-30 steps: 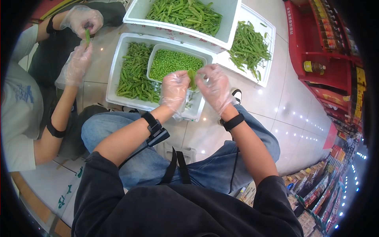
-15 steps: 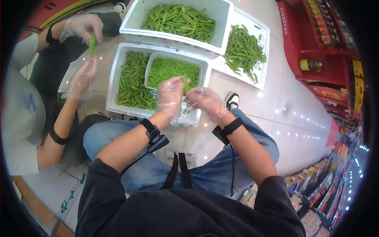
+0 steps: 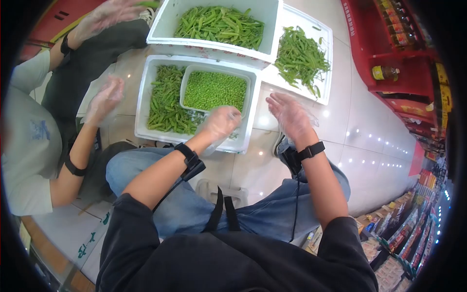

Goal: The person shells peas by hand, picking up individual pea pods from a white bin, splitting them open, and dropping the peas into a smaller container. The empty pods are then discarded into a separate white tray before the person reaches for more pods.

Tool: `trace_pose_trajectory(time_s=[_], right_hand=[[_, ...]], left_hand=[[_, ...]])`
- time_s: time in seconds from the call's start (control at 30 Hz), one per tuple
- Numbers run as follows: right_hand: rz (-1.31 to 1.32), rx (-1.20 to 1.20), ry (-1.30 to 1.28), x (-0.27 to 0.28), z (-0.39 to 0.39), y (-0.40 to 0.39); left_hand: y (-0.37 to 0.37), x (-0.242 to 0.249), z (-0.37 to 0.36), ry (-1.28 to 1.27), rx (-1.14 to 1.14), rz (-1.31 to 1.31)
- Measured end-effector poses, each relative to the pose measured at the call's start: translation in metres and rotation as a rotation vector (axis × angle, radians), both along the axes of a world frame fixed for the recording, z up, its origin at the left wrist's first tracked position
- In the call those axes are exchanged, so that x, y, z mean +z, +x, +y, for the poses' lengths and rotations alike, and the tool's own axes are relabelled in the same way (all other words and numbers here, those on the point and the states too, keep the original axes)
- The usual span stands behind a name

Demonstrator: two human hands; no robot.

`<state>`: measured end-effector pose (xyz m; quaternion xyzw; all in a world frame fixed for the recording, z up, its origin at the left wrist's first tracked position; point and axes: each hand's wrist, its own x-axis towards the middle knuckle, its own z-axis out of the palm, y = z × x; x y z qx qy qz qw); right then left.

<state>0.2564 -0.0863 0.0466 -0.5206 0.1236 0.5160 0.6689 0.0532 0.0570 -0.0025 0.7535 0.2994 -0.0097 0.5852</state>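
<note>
My left hand (image 3: 221, 121) hangs loosely curled over the near corner of the white box (image 3: 142, 104), its grip holding nothing I can make out. My right hand (image 3: 291, 116) is spread wide and empty, off to the side above the floor. Looks like I'm between pods. Just beyond my left fingers sit the husks (image 3: 168, 100) and the tub of peas (image 3: 214, 90). Next I'd need a fresh pod from the far box (image 3: 219, 22).
</note>
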Motion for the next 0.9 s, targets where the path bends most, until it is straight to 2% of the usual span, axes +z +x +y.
trace_pose_trajectory(time_s=[0.03,0.07,0.1,0.17,0.23,0.3,0.4,0.47,0.53,0.57,0.63,0.67,0.73,0.77,0.83,0.87,0.9], right_hand=[[0.019,-0.003,0.002,0.004,-0.001,-0.009],[0.009,0.068,0.028,0.015,-0.001,-0.020],[-0.004,0.140,0.057,0.020,-0.001,-0.028],[0.022,0.136,0.006,0.015,0.003,-0.033],[0.003,0.107,0.020,0.021,0.005,-0.032],[-0.008,0.091,0.033,0.029,0.006,-0.030],[-0.016,0.075,0.081,0.032,0.006,-0.027],[-0.010,0.062,0.118,0.021,0.000,-0.029],[-0.081,0.078,0.565,-0.002,-0.014,-0.033],[-0.076,0.058,0.556,-0.005,-0.014,-0.032],[-0.048,0.062,0.380,-0.012,-0.004,-0.032],[-0.013,0.018,0.301,-0.002,0.001,-0.035],[0.017,-0.001,0.203,0.027,0.005,-0.036],[0.030,0.001,0.109,0.038,0.006,-0.035],[0.039,-0.019,0.115,0.044,0.006,-0.036],[0.042,-0.023,0.120,0.045,0.004,-0.036],[0.042,-0.030,0.112,0.044,0.002,-0.035]], left_hand=[[-0.005,-0.005,-0.002,0.261,-0.284,0.035],[-0.004,0.004,-0.007,0.227,-0.383,0.228],[-0.012,0.000,-0.009,0.230,-0.384,0.248],[-0.028,-0.020,-0.017,0.363,-0.544,0.426],[-0.053,-0.039,-0.013,0.401,-0.486,0.382],[-0.073,-0.059,-0.009,0.366,-0.379,0.493],[-0.082,-0.076,0.007,0.397,-0.529,0.639],[-0.084,-0.099,0.018,0.457,-0.541,0.723],[-0.081,-0.119,0.028,0.555,-0.548,0.841],[-0.078,-0.120,0.031,0.553,-0.570,0.843],[-0.077,-0.122,0.037,0.684,-0.370,0.845],[-0.081,-0.124,0.039,0.686,-0.394,0.855],[-0.088,-0.128,0.047,0.809,-0.264,0.757],[-0.092,-0.133,0.052,0.815,-0.284,0.759],[-0.099,-0.141,0.058,0.857,-0.536,0.799],[-0.106,-0.142,0.055,0.897,-0.529,0.687],[-0.108,-0.146,0.052,0.892,-0.539,0.681]])
